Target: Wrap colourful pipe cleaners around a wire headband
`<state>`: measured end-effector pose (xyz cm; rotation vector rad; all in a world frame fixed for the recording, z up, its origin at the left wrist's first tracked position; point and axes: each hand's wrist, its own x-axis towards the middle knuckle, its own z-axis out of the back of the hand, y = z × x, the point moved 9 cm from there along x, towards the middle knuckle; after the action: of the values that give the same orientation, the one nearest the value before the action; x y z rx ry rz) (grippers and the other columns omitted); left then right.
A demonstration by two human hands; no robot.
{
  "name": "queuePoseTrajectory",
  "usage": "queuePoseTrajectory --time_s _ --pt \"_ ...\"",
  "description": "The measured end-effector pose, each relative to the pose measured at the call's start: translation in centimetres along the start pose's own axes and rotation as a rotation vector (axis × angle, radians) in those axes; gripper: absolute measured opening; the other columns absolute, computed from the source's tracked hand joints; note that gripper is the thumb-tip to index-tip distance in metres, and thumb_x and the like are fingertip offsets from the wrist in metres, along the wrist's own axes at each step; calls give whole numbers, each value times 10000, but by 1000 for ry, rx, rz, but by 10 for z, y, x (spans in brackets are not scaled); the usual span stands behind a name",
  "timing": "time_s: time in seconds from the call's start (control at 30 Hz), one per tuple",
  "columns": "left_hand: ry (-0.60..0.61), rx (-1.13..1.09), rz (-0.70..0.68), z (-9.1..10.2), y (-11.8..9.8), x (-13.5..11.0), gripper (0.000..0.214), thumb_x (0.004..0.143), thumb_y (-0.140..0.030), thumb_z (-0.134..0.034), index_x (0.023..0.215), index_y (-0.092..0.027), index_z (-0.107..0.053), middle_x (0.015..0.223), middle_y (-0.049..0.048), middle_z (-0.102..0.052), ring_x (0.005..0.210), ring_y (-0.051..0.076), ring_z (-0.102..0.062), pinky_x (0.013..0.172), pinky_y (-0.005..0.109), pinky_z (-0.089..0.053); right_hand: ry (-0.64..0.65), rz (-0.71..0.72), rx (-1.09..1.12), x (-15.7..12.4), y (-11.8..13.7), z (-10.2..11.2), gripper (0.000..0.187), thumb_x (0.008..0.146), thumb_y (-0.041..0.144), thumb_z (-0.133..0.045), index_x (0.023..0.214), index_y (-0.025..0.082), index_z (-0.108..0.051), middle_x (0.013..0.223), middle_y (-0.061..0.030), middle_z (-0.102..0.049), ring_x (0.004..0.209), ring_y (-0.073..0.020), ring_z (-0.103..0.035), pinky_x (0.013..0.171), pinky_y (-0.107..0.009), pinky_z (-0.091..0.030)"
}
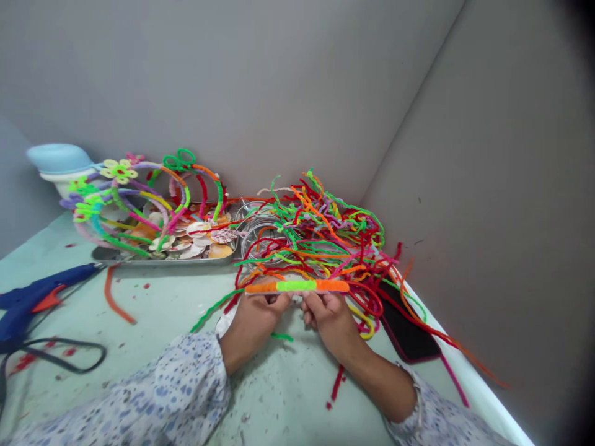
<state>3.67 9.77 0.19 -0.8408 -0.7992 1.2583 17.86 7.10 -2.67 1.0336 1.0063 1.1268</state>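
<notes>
Held level in front of me is a headband [296,285], wrapped in fuzzy pipe cleaner: orange at both ends, bright green in the middle. My left hand [258,319] is closed, pinching it left of centre from below. Right of centre, my right hand [328,319] is closed on the same band, thumb against its near side. The fingertips are partly hidden behind the band. A green pipe cleaner [211,313] runs out to the left of my left hand, and a short green end shows below that hand. Just beyond the band lies a tangle of loose pipe cleaners [320,229] in many colours.
Finished headbands with flowers [118,171] rest on a metal tray [186,262] of round discs. A blue glue gun [51,285] with its cord lies at left. Wire rings [263,238] sit mid-table. A dark phone [409,334] lies at right, near the table edge; walls stand behind.
</notes>
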Motion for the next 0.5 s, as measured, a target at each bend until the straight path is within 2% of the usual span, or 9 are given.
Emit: queuePoseTrajectory --time_s 0.17,0.27,0.4,0.5 --pt "7 -15 -8 0 -3 1 207 734 -319 -547 593 -185 -618 582 -8 -643 582 146 -570 602 244 -448 -3 11 -3 -1 2 0 349 821 386 -480 562 163 -548 448 25 -508 432 -99 -465 469 -208 -372" --pt "42 -78 8 -1 -7 0 186 733 -291 -529 610 -187 -623 627 1 -664 636 156 -596 630 247 -462 2 25 0 -1 4 0 334 821 379 -486 573 164 -543 456 25 -508 438 -102 -469 474 -212 -373" --pt "133 -181 49 -8 -11 -1 178 743 -267 -502 690 -179 -648 696 18 -683 639 150 -597 559 231 -448 17 54 21 -2 9 -1 294 825 358 -487 611 165 -546 473 30 -512 437 -99 -470 476 -209 -375" --pt "98 -176 53 -5 -9 -2 176 727 -289 -531 622 -187 -628 624 6 -662 583 144 -574 507 228 -426 10 36 -2 -1 7 0 314 825 367 -486 593 164 -547 460 26 -513 437 -101 -470 473 -208 -373"
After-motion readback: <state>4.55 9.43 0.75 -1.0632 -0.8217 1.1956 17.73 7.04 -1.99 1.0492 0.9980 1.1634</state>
